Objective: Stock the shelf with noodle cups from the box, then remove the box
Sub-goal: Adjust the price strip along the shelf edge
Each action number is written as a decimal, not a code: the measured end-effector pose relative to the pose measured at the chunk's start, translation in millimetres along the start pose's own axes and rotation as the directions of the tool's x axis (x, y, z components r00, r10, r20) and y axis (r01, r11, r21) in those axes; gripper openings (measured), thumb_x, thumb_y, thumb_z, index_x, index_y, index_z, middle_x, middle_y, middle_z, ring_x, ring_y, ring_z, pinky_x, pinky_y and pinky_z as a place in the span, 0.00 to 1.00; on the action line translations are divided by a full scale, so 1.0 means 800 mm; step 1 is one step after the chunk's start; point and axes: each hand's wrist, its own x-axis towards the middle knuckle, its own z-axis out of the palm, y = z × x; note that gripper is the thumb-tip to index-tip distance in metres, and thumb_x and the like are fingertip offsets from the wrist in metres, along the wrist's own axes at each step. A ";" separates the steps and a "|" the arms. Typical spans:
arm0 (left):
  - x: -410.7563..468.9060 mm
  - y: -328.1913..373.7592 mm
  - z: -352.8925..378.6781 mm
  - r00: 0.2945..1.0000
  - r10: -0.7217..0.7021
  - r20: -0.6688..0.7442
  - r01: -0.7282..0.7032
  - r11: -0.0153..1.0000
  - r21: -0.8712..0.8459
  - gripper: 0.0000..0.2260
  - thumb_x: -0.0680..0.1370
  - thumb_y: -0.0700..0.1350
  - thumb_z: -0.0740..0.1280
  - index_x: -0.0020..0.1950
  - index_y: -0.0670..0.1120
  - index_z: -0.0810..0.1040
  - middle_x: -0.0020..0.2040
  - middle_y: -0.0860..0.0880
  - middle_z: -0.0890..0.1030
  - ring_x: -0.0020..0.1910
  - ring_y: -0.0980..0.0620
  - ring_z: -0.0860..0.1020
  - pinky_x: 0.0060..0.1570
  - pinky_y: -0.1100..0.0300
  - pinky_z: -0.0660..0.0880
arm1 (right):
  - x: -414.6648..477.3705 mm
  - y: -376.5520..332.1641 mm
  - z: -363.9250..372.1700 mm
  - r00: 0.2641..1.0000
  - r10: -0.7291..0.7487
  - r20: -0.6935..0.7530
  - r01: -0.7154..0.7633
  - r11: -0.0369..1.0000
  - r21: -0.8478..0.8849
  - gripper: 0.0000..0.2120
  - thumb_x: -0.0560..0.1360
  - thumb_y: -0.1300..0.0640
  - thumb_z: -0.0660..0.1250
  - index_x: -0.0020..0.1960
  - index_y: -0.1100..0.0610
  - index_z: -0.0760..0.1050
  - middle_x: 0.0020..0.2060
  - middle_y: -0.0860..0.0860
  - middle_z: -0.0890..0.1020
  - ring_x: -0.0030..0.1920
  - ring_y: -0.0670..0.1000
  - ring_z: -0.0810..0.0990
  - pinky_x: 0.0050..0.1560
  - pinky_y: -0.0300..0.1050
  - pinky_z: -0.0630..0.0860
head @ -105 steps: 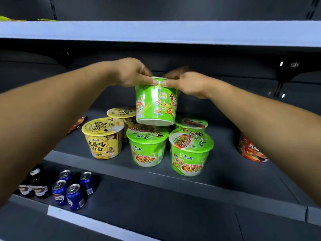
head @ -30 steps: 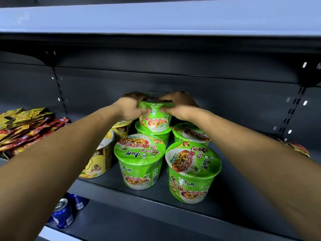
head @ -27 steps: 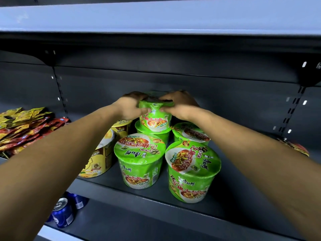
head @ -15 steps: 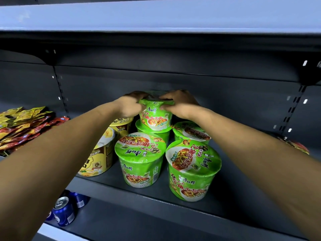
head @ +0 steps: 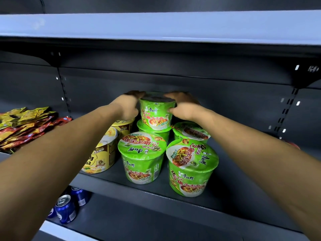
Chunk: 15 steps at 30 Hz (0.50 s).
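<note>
Upper noodle cup [head: 156, 112] upright, axis vertical, sits on lower cup [head: 154, 132] far back on the shelf [head: 156, 202], directly between left hand [head: 127, 106] and right hand [head: 184, 106], both curled round its rim, equally near.

One wide-angle view, worn on the person's head, faces the shelf [head: 243, 180] front-on and slightly downward from close by, centred on the top noodle cup [head: 157, 112]; the upper shelf [head: 156, 25] edges the top, a lower shelf [head: 156, 223] the bottom.
</note>
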 end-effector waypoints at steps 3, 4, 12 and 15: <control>-0.009 -0.002 -0.002 0.999 -0.042 -0.007 0.042 0.999 0.014 0.32 0.76 0.37 0.62 0.78 0.44 0.53 0.76 0.41 0.59 0.75 0.43 0.59 0.71 0.57 0.59 | -0.007 -0.002 -0.002 1.000 -0.005 -0.015 0.005 1.000 -0.015 0.28 0.75 0.56 0.68 0.73 0.49 0.64 0.72 0.50 0.68 0.71 0.53 0.67 0.67 0.40 0.63; -0.013 -0.003 -0.004 0.999 -0.049 -0.007 0.049 0.999 0.015 0.32 0.76 0.37 0.63 0.78 0.43 0.54 0.76 0.40 0.61 0.74 0.42 0.60 0.70 0.56 0.61 | -0.010 -0.003 -0.002 1.000 -0.007 -0.018 0.007 1.000 -0.019 0.28 0.75 0.56 0.67 0.73 0.50 0.64 0.72 0.51 0.68 0.71 0.53 0.67 0.68 0.40 0.63; -0.069 0.001 -0.017 0.999 -0.032 -0.013 0.033 0.998 0.053 0.30 0.77 0.41 0.64 0.76 0.39 0.57 0.75 0.39 0.61 0.73 0.42 0.60 0.69 0.57 0.60 | -0.059 -0.024 -0.005 0.998 0.031 -0.049 -0.032 0.999 -0.025 0.26 0.75 0.54 0.67 0.72 0.51 0.67 0.68 0.52 0.74 0.68 0.55 0.71 0.67 0.44 0.67; -0.097 0.003 -0.014 1.000 0.004 -0.017 -0.003 0.999 0.048 0.30 0.78 0.41 0.64 0.77 0.39 0.56 0.77 0.41 0.59 0.76 0.45 0.57 0.71 0.60 0.56 | -0.091 -0.038 -0.003 0.997 0.029 -0.075 -0.029 1.000 0.002 0.27 0.74 0.53 0.69 0.71 0.52 0.68 0.67 0.53 0.74 0.67 0.55 0.71 0.67 0.45 0.68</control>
